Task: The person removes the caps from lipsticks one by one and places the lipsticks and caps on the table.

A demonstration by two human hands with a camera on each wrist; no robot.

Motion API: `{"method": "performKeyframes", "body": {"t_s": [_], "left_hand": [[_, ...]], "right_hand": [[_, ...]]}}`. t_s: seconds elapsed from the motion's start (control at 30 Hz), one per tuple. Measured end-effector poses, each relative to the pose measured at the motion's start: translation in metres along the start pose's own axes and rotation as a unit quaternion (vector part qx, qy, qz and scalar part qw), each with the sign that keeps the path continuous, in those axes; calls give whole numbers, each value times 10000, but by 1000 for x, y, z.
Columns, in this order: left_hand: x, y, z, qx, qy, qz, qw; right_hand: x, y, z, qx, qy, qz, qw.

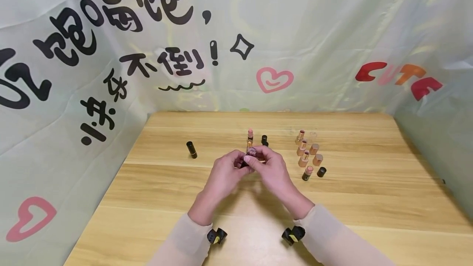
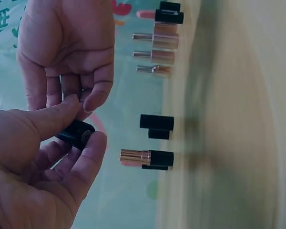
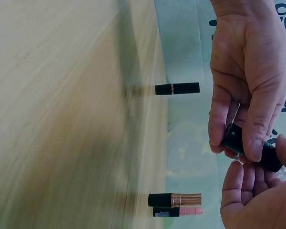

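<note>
My left hand point(image 1: 227, 171) grips a black lipstick tube point(image 3: 234, 137), with the thumb laid along its side. At the tube's other end is my right hand point(image 1: 271, 166), its thumb and curled fingers pinching a shiny, clear-looking end point(image 1: 252, 151). Fingers partly hide that end, so its exact form is unclear. Just beyond the hands stand an uncapped lipstick with a gold inner tube point(image 2: 136, 156) and another with a pink bullet point(image 1: 250, 133). Two black caps point(image 1: 264, 138) are to their right.
A closed black lipstick point(image 1: 191, 150) stands off to the left. On the right are several rose-gold lipsticks point(image 1: 304, 160) with caps point(image 1: 318, 159) beside them, plus a black-based pink lipstick point(image 1: 307, 173) and its black cap point(image 1: 321, 172). Printed cloth point(image 1: 325, 32) walls the table's back and sides.
</note>
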State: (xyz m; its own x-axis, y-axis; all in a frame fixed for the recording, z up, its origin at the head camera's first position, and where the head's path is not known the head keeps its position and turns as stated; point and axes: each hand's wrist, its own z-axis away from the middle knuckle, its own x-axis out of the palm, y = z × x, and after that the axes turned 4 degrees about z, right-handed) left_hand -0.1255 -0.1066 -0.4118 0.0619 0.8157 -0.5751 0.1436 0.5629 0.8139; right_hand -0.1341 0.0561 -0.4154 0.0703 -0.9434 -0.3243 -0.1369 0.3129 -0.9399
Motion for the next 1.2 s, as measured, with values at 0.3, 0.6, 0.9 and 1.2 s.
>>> {"method": "performKeyframes", "body": {"t_s": [0.3, 0.6, 0.9, 1.2], "left_hand": [[1, -6, 1, 190, -441, 336, 9983], [-1, -3, 4, 443, -556, 395, 9967], [3, 8, 5, 521, -336, 433, 9971], [6, 11, 5, 541, -358, 704, 9954]], "right_hand": [[-6, 6, 2, 82, -251, -74, 9996], [-12, 2, 5, 235, -160, -277, 9992], [-16, -8, 5, 173, 52, -317, 9993], [-22, -13, 3, 93, 113, -32, 9999]]}}
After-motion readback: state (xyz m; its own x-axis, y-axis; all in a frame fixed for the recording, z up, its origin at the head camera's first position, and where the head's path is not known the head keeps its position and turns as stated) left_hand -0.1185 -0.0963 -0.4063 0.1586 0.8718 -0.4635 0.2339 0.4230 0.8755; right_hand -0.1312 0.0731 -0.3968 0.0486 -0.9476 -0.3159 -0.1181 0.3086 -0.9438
